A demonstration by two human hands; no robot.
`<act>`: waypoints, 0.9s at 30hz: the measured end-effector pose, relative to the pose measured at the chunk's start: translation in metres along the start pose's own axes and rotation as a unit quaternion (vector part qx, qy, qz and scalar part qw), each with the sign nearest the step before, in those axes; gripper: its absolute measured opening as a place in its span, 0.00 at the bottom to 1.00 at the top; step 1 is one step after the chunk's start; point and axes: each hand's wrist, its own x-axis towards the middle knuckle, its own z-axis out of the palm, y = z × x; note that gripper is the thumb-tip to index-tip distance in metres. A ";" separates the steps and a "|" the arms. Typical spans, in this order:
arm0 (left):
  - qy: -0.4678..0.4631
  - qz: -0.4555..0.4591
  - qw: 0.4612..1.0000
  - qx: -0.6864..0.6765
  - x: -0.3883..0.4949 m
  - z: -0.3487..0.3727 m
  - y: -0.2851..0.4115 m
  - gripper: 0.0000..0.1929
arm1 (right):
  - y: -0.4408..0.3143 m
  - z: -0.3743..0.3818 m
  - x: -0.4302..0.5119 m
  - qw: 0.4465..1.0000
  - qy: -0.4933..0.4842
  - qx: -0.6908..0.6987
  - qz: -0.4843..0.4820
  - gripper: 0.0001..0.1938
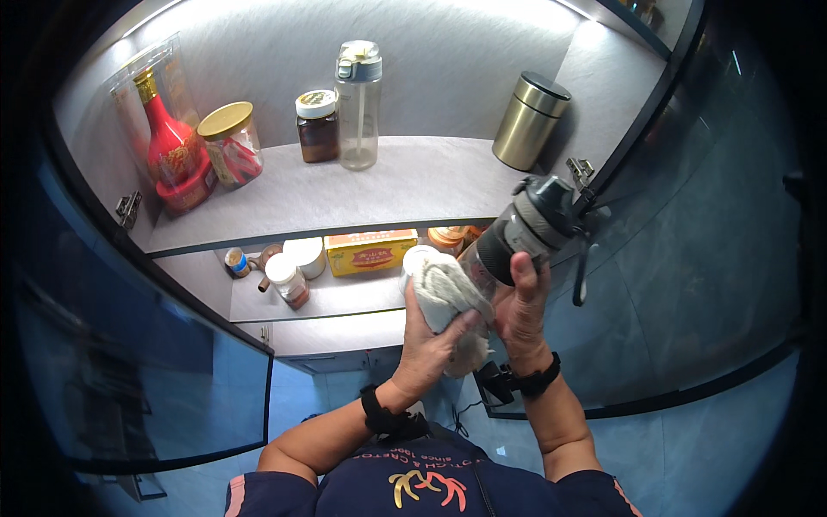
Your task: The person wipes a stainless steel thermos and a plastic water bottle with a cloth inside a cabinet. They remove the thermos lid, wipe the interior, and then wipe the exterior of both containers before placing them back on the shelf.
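Observation:
My left hand (pixel 431 342) grips a folded pale grey cloth (pixel 446 291), its thumb pressed over the front. The cloth lies against the lower part of a clear bottle. That water bottle (pixel 517 232), with a black lid, a grey collar, a dark sleeve and a hanging strap, leans to the right in my right hand (pixel 522 310). The right thumb rests on the sleeve, and the other fingers are mostly hidden behind the bottle. Both hands are in front of the lower shelf of an open cabinet.
On the upper shelf (pixel 400 187) stand a red bottle (pixel 171 142), a gold-lidded jar (pixel 231 145), a dark jar (pixel 317 129), a clear straw bottle (pixel 359 110) and a metal canister (pixel 531 123). A yellow box (pixel 371 253) sits below among jars. Glass doors (pixel 672 278) flank the cabinet.

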 end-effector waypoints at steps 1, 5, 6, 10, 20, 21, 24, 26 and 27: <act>-0.001 -0.049 0.996 -0.071 -0.001 -0.001 0.001 0.36 | -0.001 -0.002 -0.001 1.000 0.003 0.009 -0.002 0.35; -0.020 -0.160 0.965 -0.208 -0.004 -0.005 0.002 0.38 | -0.006 0.001 -0.008 0.999 -0.033 0.035 -0.007 0.42; -0.025 -0.174 0.949 -0.263 -0.005 -0.006 0.001 0.39 | -0.007 0.004 -0.010 0.999 -0.017 0.045 0.006 0.44; -0.057 -0.181 0.905 -0.381 -0.009 -0.012 -0.008 0.42 | -0.008 0.017 -0.014 0.958 -0.018 0.233 0.164 0.47; -0.094 -0.237 0.956 -0.143 0.003 -0.055 0.008 0.33 | -0.016 -0.012 0.004 0.971 -0.043 0.173 0.157 0.45; -0.134 -0.201 0.966 -0.087 0.003 -0.055 0.013 0.33 | -0.015 -0.014 0.003 0.975 -0.058 0.152 0.151 0.45; -0.251 -0.177 0.951 -0.033 0.003 -0.042 0.021 0.37 | -0.010 -0.015 -0.002 0.981 -0.104 0.073 0.147 0.47; -0.191 -0.016 0.976 0.100 0.003 -0.021 0.018 0.37 | -0.007 -0.015 -0.004 0.979 -0.127 0.036 0.153 0.49; -0.179 0.018 0.975 0.126 0.006 -0.017 0.020 0.36 | -0.006 -0.014 -0.006 0.979 -0.129 0.019 0.158 0.50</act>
